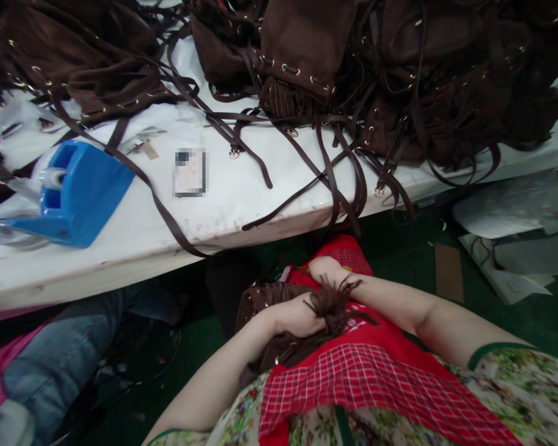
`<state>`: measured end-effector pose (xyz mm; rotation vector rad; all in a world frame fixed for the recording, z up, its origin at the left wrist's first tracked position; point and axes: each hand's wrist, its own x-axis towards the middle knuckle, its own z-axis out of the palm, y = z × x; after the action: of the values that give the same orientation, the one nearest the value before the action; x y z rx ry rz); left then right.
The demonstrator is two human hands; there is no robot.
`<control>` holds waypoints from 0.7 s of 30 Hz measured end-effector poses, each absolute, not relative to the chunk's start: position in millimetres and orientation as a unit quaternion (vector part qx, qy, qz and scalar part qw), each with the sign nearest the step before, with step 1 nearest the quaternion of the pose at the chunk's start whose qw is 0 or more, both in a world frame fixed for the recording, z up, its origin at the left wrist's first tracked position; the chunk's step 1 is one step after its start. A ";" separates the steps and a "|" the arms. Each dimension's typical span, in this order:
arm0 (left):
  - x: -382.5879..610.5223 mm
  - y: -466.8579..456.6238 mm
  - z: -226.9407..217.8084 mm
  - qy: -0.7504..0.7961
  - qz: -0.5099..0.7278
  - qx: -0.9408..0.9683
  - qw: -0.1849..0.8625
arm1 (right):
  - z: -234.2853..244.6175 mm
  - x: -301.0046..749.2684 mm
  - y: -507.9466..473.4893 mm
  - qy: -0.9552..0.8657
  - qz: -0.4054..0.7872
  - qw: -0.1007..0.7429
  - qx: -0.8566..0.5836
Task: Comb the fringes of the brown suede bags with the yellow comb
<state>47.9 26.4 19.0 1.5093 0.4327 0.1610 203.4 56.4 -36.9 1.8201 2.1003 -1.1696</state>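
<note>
A dark brown bag (279, 347) with gold eyelets lies across my lap, over a red apron (390, 365). My left hand (302, 314) is closed around its brown fringe (331, 305), and the loose strands stick out past the fist. Just beyond the fringe, my right hand (326, 269) is low over the apron, close to the bag's far side. Its fingers are hidden from view, so their grip cannot be made out.
Brown bags (302, 43) with straps are heaped along the white table (223, 217). Several straps (172, 217) hang over its front edge. A blue tape dispenser (88, 192) stands at left, near a blurred small item (189, 176). Another person's jeans-clad leg (60, 359) is at lower left.
</note>
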 end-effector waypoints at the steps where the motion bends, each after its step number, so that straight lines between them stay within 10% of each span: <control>1: 45.4 26.7 18.0 0.198 0.080 0.662 0.719 | -43.0 209.6 59.9 0.691 -0.378 0.073 0.611; 6: 11.3 29.9 -8.8 0.352 0.098 0.570 0.736 | -43.7 248.0 76.9 0.661 -0.356 0.068 0.657; 12: 5.5 26.6 -26.8 0.369 0.152 0.492 0.774 | 17.8 252.9 50.4 0.688 -0.386 -0.147 0.596; 21: 15.8 31.6 -16.1 0.292 0.167 0.519 0.786 | 35.8 215.8 25.5 0.805 -0.319 0.049 0.498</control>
<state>15.8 31.6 -16.1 1.1182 0.6299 0.3609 215.8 25.5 35.8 1.5168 2.4529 -0.9736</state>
